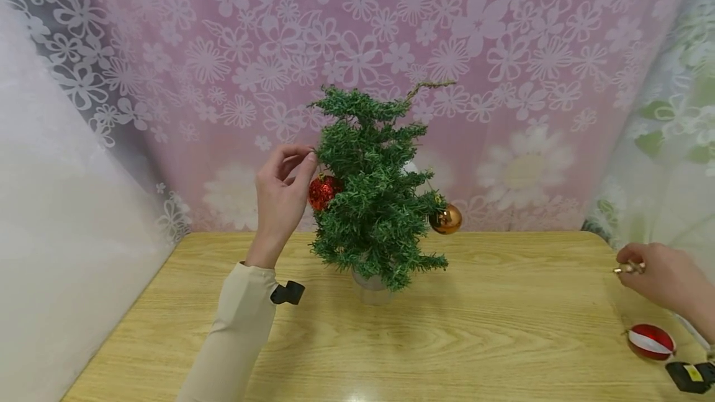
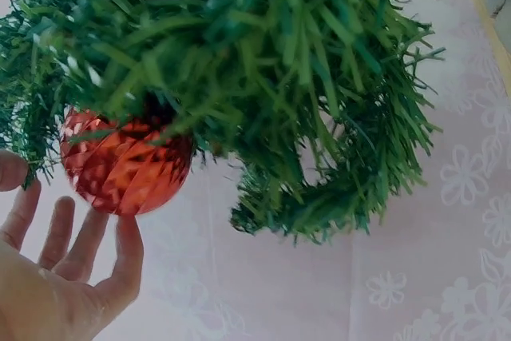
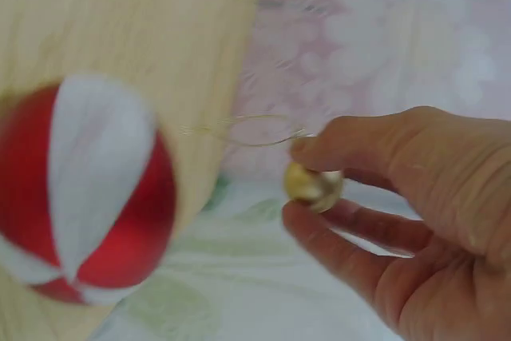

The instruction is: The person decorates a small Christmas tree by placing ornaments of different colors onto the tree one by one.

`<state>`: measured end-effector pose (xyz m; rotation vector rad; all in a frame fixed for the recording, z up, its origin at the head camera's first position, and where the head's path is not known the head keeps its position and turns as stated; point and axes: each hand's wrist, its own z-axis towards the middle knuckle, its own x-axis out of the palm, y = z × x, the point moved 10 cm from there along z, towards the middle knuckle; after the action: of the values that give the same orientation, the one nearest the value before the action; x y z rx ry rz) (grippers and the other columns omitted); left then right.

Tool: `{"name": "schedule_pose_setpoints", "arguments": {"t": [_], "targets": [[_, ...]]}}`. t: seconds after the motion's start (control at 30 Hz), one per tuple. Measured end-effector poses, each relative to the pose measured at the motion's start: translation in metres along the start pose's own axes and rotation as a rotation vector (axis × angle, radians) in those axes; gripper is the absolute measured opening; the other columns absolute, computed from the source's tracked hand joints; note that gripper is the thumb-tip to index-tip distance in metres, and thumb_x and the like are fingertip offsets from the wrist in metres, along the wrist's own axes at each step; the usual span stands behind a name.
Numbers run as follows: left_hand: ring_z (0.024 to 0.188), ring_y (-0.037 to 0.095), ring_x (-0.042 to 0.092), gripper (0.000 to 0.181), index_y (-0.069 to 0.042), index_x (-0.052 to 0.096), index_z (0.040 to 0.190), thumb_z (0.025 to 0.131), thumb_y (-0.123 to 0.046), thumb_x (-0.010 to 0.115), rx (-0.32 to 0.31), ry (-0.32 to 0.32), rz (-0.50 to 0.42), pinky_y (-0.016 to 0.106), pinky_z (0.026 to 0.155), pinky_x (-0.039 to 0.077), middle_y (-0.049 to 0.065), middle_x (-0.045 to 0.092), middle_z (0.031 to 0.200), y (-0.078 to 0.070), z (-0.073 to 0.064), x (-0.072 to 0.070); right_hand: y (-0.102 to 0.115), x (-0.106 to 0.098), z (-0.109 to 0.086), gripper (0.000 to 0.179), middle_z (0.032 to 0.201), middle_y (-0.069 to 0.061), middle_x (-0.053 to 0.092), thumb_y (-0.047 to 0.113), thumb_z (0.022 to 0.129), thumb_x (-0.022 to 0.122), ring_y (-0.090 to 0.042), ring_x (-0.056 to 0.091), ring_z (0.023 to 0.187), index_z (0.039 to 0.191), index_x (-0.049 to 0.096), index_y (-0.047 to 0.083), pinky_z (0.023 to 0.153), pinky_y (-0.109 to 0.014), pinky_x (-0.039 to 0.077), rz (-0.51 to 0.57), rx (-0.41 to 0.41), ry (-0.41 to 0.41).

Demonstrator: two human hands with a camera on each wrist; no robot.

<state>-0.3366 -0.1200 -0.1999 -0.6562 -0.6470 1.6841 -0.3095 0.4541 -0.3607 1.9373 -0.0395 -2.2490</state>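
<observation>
A small artificial Christmas tree (image 1: 374,203) stands on the table. My left hand (image 1: 282,188) is at its left side, thumb and forefinger pinching a branch tip (image 2: 33,167). Just beside these fingers hangs a red ball ornament (image 1: 324,192); in the left wrist view other fingers (image 2: 128,253) of that hand reach its underside. Far to the right, my right hand (image 1: 670,278) pinches a small shiny gold ornament (image 3: 311,185) between thumb and fingers, its gold thread loop (image 3: 259,131) sticking out. The ornament's exact shape is partly covered. Near this hand lies a red and white striped ornament (image 1: 651,342).
An orange-gold ball (image 1: 445,219) hangs on the tree's right side. The tree has a translucent base (image 1: 371,289) on the wooden table (image 1: 475,340). A flowered pink curtain (image 1: 357,30) hangs behind, with pale cloth (image 1: 67,203) at the left.
</observation>
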Motion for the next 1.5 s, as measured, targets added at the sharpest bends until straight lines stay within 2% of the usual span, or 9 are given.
{"name": "schedule_pose_setpoints", "arguments": {"t": [0.13, 0.33, 0.43, 0.57, 0.67, 0.8, 1.03, 1.3, 1.5], "targets": [[0.123, 0.017, 0.065, 0.026, -0.002, 0.063, 0.124, 0.103, -0.017, 0.062, 0.022, 0.005, -0.008, 0.045, 0.101, 0.055, 0.014, 0.064, 0.130, -0.006, -0.004, -0.001, 0.020, -0.019, -0.005, 0.021, 0.087, -0.024, 0.068, 0.004, 0.085, 0.075, -0.029, 0.065, 0.068, 0.100, 0.067, -0.007, 0.053, -0.041, 0.051, 0.096, 0.009, -0.120], [0.131, 0.017, 0.059, 0.033, -0.007, 0.063, 0.133, 0.100, -0.015, 0.064, 0.149, -0.007, 0.101, 0.047, 0.103, 0.053, 0.011, 0.061, 0.136, -0.023, -0.016, -0.004, 0.050, -0.037, -0.018, 0.022, 0.105, -0.030, 0.070, 0.016, 0.088, 0.080, 0.017, 0.052, 0.067, 0.104, 0.071, 0.004, 0.051, -0.024, 0.047, 0.209, 0.007, -0.237], [0.133, 0.018, 0.056, 0.037, -0.007, 0.064, 0.134, 0.098, -0.013, 0.067, 0.216, -0.005, 0.157, 0.047, 0.102, 0.054, 0.010, 0.060, 0.138, -0.033, -0.025, -0.004, 0.062, -0.044, -0.022, 0.022, 0.105, -0.028, 0.071, 0.019, 0.090, 0.079, 0.026, 0.045, 0.068, 0.105, 0.070, 0.006, 0.050, -0.021, 0.048, 0.242, 0.016, -0.265], [0.135, 0.019, 0.053, 0.038, -0.007, 0.065, 0.133, 0.096, -0.015, 0.069, 0.250, 0.020, 0.180, 0.047, 0.103, 0.052, 0.009, 0.059, 0.141, -0.041, -0.034, -0.002, 0.079, -0.052, -0.026, 0.022, 0.104, -0.025, 0.071, 0.017, 0.090, 0.079, 0.029, 0.045, 0.073, 0.107, 0.070, 0.007, 0.054, -0.013, 0.049, 0.295, -0.002, -0.312], [0.135, 0.019, 0.053, 0.038, -0.007, 0.066, 0.132, 0.095, -0.015, 0.069, 0.253, 0.031, 0.178, 0.046, 0.103, 0.051, 0.007, 0.058, 0.141, -0.044, -0.039, -0.001, 0.091, -0.059, -0.030, 0.022, 0.094, 0.005, 0.072, 0.014, 0.089, 0.080, 0.030, 0.045, 0.077, 0.108, 0.070, 0.008, 0.057, -0.005, 0.046, 0.329, -0.036, -0.354], [0.134, 0.019, 0.055, 0.036, -0.009, 0.066, 0.130, 0.094, -0.013, 0.070, 0.277, 0.037, 0.191, 0.044, 0.104, 0.050, 0.008, 0.059, 0.140, -0.046, -0.047, 0.000, 0.105, -0.066, -0.034, 0.022, 0.087, 0.028, 0.062, 0.013, 0.088, 0.080, 0.023, 0.054, 0.071, 0.108, 0.071, 0.012, 0.056, -0.006, 0.046, 0.352, -0.056, -0.370], [0.126, 0.029, 0.060, 0.034, -0.003, 0.068, 0.126, 0.094, -0.012, 0.070, 0.436, 0.116, 0.248, 0.036, 0.103, 0.049, 0.020, 0.059, 0.138, -0.059, -0.064, 0.010, 0.128, -0.075, -0.040, 0.026, 0.091, 0.031, 0.062, 0.006, 0.084, 0.083, 0.022, 0.056, 0.072, 0.105, 0.072, 0.016, 0.057, -0.006, 0.047, 0.389, -0.115, -0.405], [0.131, 0.033, 0.057, 0.044, -0.010, 0.065, 0.134, 0.102, -0.039, 0.060, 0.581, 0.226, 0.409, 0.048, 0.101, 0.051, 0.019, 0.057, 0.143, -0.070, -0.082, 0.028, 0.147, -0.083, -0.046, 0.033, 0.093, 0.035, 0.063, 0.000, 0.080, 0.083, 0.023, 0.057, 0.078, 0.104, 0.072, 0.020, 0.061, -0.005, 0.048, 0.427, -0.192, -0.445], [0.133, 0.036, 0.054, 0.041, -0.014, 0.069, 0.131, 0.103, -0.041, 0.056, 0.678, 0.253, 0.506, 0.053, 0.105, 0.047, 0.022, 0.053, 0.145, -0.077, -0.093, 0.039, 0.155, -0.084, -0.048, 0.038, 0.089, 0.027, 0.067, -0.005, 0.077, 0.084, 0.021, 0.059, 0.078, 0.102, 0.073, 0.022, 0.061, -0.005, 0.048, 0.436, -0.231, -0.466]]}}
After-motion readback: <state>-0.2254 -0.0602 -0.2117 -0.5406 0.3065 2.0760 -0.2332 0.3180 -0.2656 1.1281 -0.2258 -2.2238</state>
